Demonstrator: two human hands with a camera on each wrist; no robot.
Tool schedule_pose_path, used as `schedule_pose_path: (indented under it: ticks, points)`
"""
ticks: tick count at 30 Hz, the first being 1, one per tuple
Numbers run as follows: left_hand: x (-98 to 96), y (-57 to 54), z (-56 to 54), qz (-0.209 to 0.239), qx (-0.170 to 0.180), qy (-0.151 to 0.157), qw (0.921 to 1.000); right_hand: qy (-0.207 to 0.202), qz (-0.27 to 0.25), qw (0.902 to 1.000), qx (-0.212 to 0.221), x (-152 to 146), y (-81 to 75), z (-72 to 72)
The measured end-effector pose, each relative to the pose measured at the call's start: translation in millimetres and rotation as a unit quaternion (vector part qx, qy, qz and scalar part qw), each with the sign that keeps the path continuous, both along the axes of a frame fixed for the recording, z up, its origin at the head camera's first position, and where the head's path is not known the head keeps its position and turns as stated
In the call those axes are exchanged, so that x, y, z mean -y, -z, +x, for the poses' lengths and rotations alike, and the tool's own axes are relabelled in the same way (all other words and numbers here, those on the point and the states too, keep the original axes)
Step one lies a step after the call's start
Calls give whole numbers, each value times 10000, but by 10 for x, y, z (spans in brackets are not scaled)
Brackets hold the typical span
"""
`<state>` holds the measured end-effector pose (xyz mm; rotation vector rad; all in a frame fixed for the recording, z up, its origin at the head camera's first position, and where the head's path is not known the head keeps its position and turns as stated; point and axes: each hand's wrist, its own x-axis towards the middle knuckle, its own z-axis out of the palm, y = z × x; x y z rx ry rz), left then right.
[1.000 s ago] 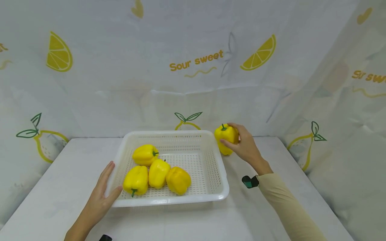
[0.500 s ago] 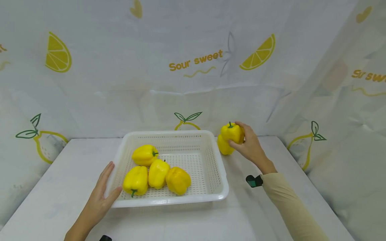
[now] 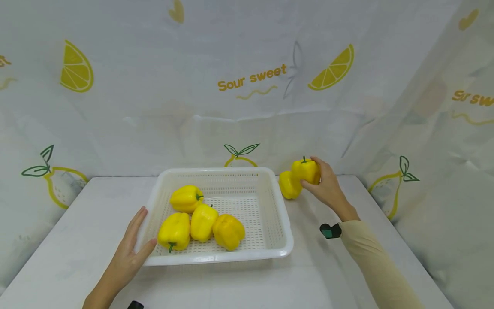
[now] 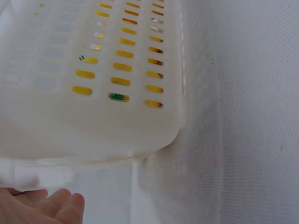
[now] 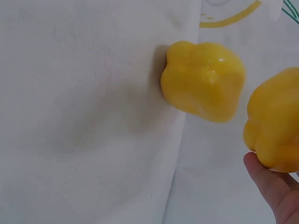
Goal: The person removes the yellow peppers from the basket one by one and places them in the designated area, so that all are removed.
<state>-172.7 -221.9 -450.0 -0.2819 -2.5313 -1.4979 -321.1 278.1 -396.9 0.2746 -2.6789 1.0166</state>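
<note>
My right hand (image 3: 327,185) grips a yellow bell pepper (image 3: 306,171) with its green stem up. In the right wrist view this held bell pepper (image 5: 276,121) hangs apart from another yellow bell pepper (image 5: 203,80), which rests on the white surface. From the head, that second bell pepper (image 3: 290,185) sits just outside the basket's right rim, partly overlapped by the held one. My left hand (image 3: 126,253) lies with extended fingers along the left side of the white plastic basket (image 3: 216,256). Fingertips (image 4: 70,207) show beside its rim in the left wrist view.
Inside the basket, several yellow bell peppers (image 3: 201,222) lie grouped toward the left. A white cloth with lemon prints (image 3: 247,124) hangs behind the white table (image 3: 239,285) and continues up on the right. A dark wrist device (image 3: 330,231) is by my right sleeve.
My right hand has carried its bell pepper rightward, away from the basket, uncovering more of the bell pepper beside the rim. The left hand and basket stay put.
</note>
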Motion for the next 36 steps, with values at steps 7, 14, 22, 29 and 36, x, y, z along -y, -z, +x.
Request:
schedule_pose_path:
  ticks: [7, 14, 22, 29, 36]
  points:
    - [-2, -9, -6, 22, 47, -21, 10000, 79, 52, 9997, 225, -81, 11, -16]
    - [5, -12, -4, 90, 43, 29, 9999, 86, 149, 9998, 93, -144, 49, -33]
    - [-9, -29, -11, 112, 125, -8, 9999, 350, 305, 9985, 281, -237, 97, -25]
    - [-2, -35, -11, 115, 156, 15, 9998, 477, 211, 9984, 217, -258, 134, -19]
    - [-2, -34, -11, 119, 211, 1, 9997, 696, 121, 9972, 232, -277, 191, -36]
